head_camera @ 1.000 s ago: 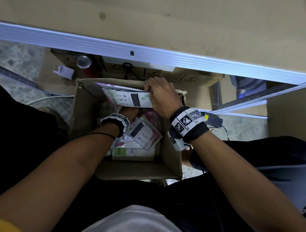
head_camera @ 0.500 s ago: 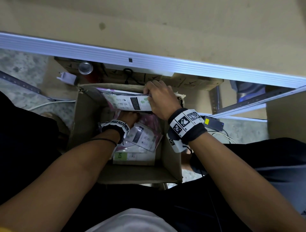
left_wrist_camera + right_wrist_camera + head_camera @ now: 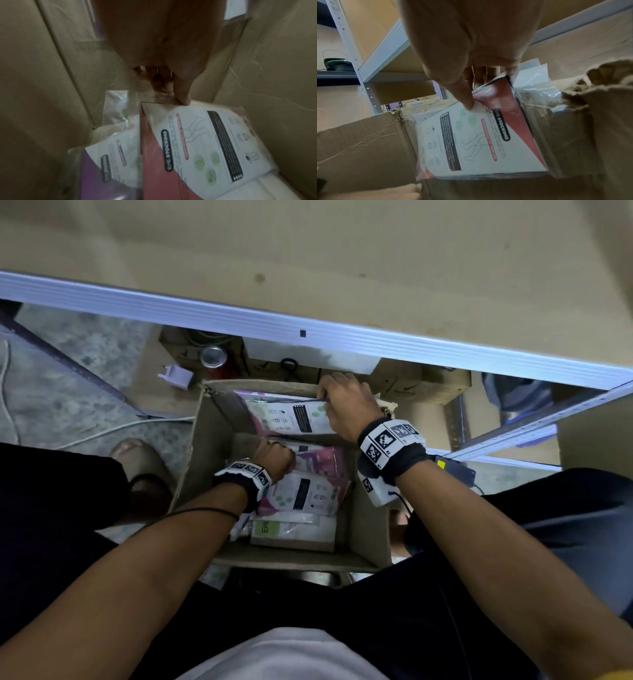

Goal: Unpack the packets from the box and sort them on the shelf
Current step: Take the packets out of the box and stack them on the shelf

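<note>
An open cardboard box (image 3: pixel 202 446) stands on the floor in front of me with several stocking packets in it. My right hand (image 3: pixel 346 405) grips a stack of white-and-pink packets (image 3: pixel 291 416) upright at the box's far wall; the thumb (image 3: pixel 465 100) presses on the front packet (image 3: pixel 479 142). My left hand (image 3: pixel 274 457) reaches deep into the box and pinches the top edge of a pink-and-white packet (image 3: pixel 197 146), with a purple one (image 3: pixel 102 169) beside it. A green-labelled packet (image 3: pixel 291 530) lies at the near end.
A shelf board with a pale metal edge (image 3: pixel 308 333) runs across above the box. On the floor behind the box are a drink can (image 3: pixel 213 357), a white plug (image 3: pixel 176 376) and flat cartons (image 3: pixel 421 385). A sandalled foot (image 3: pixel 137 453) is left of the box.
My left hand has pushed a little further toward the far end of the box, onto the pink packet's edge. The right hand keeps the same hold on the upright stack.
</note>
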Demonstrator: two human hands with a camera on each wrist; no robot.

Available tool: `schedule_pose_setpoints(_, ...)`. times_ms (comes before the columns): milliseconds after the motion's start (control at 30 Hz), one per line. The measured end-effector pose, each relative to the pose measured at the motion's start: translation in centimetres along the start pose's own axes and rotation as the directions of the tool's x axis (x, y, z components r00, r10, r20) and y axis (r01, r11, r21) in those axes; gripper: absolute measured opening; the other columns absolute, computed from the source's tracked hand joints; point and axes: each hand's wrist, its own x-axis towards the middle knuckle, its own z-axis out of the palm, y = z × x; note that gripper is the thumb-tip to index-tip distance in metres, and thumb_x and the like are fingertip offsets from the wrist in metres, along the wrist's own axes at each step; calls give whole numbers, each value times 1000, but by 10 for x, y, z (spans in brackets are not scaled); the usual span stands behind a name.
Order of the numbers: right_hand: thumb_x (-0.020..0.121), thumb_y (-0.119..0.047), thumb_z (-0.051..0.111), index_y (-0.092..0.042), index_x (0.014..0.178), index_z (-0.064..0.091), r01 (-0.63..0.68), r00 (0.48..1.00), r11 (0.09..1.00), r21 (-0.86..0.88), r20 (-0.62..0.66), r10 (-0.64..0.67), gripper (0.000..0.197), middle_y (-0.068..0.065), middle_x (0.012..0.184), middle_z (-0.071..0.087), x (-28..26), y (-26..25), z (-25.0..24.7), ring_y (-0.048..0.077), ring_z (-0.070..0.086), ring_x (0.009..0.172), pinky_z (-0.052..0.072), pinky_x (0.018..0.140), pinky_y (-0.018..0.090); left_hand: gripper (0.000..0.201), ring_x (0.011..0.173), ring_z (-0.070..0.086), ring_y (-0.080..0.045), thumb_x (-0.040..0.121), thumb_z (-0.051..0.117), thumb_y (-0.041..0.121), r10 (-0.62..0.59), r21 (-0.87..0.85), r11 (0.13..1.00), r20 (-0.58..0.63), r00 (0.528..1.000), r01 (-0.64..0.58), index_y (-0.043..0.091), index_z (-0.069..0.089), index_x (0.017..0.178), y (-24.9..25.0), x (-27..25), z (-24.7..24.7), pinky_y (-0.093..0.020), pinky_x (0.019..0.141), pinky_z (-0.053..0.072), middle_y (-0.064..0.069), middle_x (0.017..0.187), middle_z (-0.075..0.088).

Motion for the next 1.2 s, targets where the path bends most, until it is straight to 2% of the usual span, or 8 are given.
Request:
schedule_pose_setpoints(167,83,-1,53,-16,100,55,-13,1000,1000,-21,22,13,22,6,109,58,-4,-6,-1,29,51,108,40,89,41,19,98,66,-17,94,54,16,54,54,997,-112,992,-49,21,71,99,5,-14,-17,-33,98,42,2,101,72)
schedule_pose_setpoints(333,83,0,51,-14,102,54,-12,997,990,-144,-73,1,24,7,109,57,-24,-22,-11,29,51,107,40,88,40,14,100,64,-21,89,58,14,136,-2,990,-320,938,-144,18,71,91,8,-40,-50,-34,95,45,-3,102,71)
schedule_pose_setpoints(467,83,-1,52,-14,105,54,-27,999,988,-150,-27,23,25,8,113,57,-27,-20,-6,30,51,110,41,92,41,13,101,62,-24,87,60,14,154,-59,981,-336,929,-184,17,72,92,11,-46,-66,-36,87,48,-6,104,70)
schedule_pose_setpoints(600,84,-4,54,-14,104,56,-78,997,987,-138,-38,74,24,9,109,60,-38,-23,-20,31,55,104,43,92,42,12,105,59,-22,89,58,17,186,-59,973,-385,904,-225,21,70,91,11,-64,-90,-36,90,46,-3,106,68)
schedule_pose_setpoints(700,83,-5,54,-16,104,58,-119,992,987,-108,-44,115,25,7,107,62,-47,-26,-37,31,58,99,46,88,41,15,104,61,-21,91,56,20,153,-90,972,-458,876,-217,24,69,87,8,-78,-110,-33,89,47,-1,107,69)
schedule_pose_setpoints(900,85,-7,55,-19,99,59,-128,991,992,-8,-45,127,19,5,108,64,-61,-33,-78,26,60,99,51,87,36,20,105,59,-22,98,51,24,164,-17,977,-573,803,-212,21,71,98,4,-111,-156,-34,82,43,-1,105,69)
schedule_pose_setpoints(1000,84,-7,60,-18,98,61,-104,988,993,50,-108,109,18,4,105,65,-71,-38,-103,23,60,97,51,86,33,19,104,59,-20,98,52,28,164,-1,979,-595,786,-205,23,70,98,-1,-130,-181,-35,82,45,1,105,67)
schedule_pose_setpoints(1200,84,-7,65,-10,100,66,-39,965,997,73,-256,57,16,7,98,69,-96,-43,-168,23,62,87,50,77,29,14,86,61,-18,96,60,26,142,-71,968,-637,758,-241,23,71,88,-16,-172,-236,-29,70,41,13,91,61)
